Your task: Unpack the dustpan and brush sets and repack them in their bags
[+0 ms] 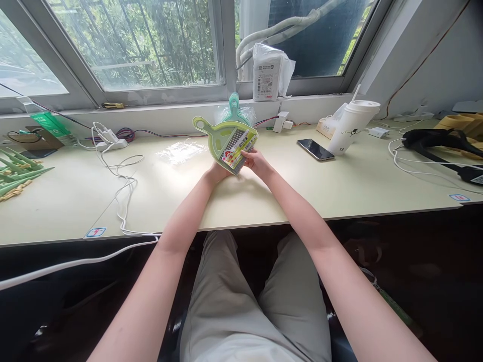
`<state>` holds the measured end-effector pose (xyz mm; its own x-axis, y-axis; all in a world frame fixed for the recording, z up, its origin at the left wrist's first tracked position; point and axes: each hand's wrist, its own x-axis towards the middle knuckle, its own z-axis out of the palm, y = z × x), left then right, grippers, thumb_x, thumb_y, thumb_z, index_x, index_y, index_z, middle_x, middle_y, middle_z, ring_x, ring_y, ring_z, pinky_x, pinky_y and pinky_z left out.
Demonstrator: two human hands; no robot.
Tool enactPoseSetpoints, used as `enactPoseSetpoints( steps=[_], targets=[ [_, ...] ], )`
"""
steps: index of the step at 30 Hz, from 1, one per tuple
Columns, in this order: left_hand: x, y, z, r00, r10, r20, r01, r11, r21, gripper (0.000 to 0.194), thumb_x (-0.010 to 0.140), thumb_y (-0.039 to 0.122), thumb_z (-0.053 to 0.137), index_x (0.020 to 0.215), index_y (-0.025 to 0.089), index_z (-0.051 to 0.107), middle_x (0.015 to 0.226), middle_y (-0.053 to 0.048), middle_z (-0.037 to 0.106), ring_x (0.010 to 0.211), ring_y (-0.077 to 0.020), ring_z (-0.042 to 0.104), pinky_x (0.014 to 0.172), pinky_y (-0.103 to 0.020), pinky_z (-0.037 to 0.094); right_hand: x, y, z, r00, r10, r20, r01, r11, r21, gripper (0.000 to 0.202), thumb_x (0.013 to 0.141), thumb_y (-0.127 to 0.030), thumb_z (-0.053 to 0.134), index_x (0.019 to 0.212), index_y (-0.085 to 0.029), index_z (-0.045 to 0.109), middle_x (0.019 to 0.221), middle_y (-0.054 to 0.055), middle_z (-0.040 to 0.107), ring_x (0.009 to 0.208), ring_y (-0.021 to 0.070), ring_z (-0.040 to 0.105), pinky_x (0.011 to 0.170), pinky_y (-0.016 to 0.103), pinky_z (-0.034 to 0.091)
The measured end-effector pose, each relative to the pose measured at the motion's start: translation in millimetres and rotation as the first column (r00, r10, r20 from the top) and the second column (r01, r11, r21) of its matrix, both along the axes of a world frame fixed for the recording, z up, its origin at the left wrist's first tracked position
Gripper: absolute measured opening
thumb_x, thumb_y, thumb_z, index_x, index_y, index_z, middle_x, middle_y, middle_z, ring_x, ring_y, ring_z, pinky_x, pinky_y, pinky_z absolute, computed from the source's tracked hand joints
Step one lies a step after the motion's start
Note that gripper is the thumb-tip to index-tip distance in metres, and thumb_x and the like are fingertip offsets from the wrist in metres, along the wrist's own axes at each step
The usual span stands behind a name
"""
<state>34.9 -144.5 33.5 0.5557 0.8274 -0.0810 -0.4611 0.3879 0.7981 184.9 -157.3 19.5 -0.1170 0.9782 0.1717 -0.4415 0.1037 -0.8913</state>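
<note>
A light green dustpan (216, 141) with a looped handle is held up over the front middle of the table. A small brush (238, 146) with grey bristles and a printed yellow label lies against its face. My left hand (219, 172) supports the dustpan from below, its fingers mostly hidden behind it. My right hand (255, 162) is closed on the brush's lower right edge, beside the label. Behind them, a teal dustpan set (234, 108) in clear plastic stands near the window sill.
Crumpled clear plastic (181, 152) lies left of the dustpan. White cables (128, 186) run to the table's front edge. Rightward are a phone (315, 150), a white cup (352, 128) with a straw and a black strap (433, 143). Green pieces (18, 171) lie far left.
</note>
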Motion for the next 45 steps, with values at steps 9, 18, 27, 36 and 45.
enactPoseSetpoints(
  steps=[9,18,27,36,45],
  targets=[
    [-1.7,2.7,-4.3,0.995,0.028,-0.094,-0.026,0.999,0.026,0.041,0.093,0.034,0.037,0.12,0.017,0.062,0.092,-0.01,0.072,0.088,-0.0264,0.069,0.077,-0.043,0.057,0.4,2.6,-3.9,1.0,-0.01,0.011,0.01,1.0,0.002,0.03,0.072,-0.026,0.081,0.093,-0.021,0.06,0.084,0.001,0.075,0.076,0.0184,0.072,0.067,0.031,0.062],
    [-0.8,1.6,-3.1,0.998,0.038,-0.053,-0.036,0.999,0.03,0.04,0.095,0.035,0.036,0.117,0.016,0.063,0.099,-0.011,0.073,0.096,-0.0276,0.068,0.079,-0.042,0.056,0.2,6.5,-7.7,1.0,0.023,0.015,-0.023,1.0,-0.002,0.029,0.072,-0.026,0.081,0.091,-0.02,0.061,0.082,0.001,0.075,0.066,0.0161,0.068,0.054,0.027,0.057],
    [2.1,7.8,-7.1,0.996,0.091,-0.025,-0.089,0.991,0.096,0.043,0.096,0.029,0.031,0.122,0.018,0.063,0.107,-0.008,0.072,0.106,-0.0237,0.066,0.093,-0.041,0.054,-2.0,4.1,-5.1,1.0,0.001,0.015,-0.001,1.0,-0.017,0.026,0.073,-0.021,0.08,0.091,-0.023,0.061,0.085,-0.001,0.076,0.078,0.0169,0.072,0.073,0.031,0.062],
    [-3.5,15.1,-16.3,0.997,0.024,-0.07,-0.019,0.997,0.074,0.042,0.095,0.038,0.035,0.114,0.017,0.066,0.096,-0.011,0.073,0.091,-0.0263,0.07,0.077,-0.041,0.058,-1.8,1.3,-4.5,0.999,0.006,0.032,-0.006,1.0,-0.018,0.024,0.073,-0.022,0.08,0.089,-0.021,0.062,0.086,0.001,0.076,0.075,0.0176,0.071,0.068,0.03,0.061],
    [-17.5,32.6,-15.7,0.883,0.38,-0.275,-0.266,0.889,0.372,0.034,0.088,0.031,0.049,0.119,0.023,0.061,0.119,-0.008,0.067,0.125,-0.0245,0.054,0.105,-0.04,0.045,2.4,2.9,-4.6,0.998,-0.06,-0.017,0.06,0.998,0.004,0.025,0.071,-0.02,0.081,0.089,-0.02,0.064,0.094,0.005,0.076,0.099,0.0238,0.071,0.091,0.038,0.061]
  ],
)
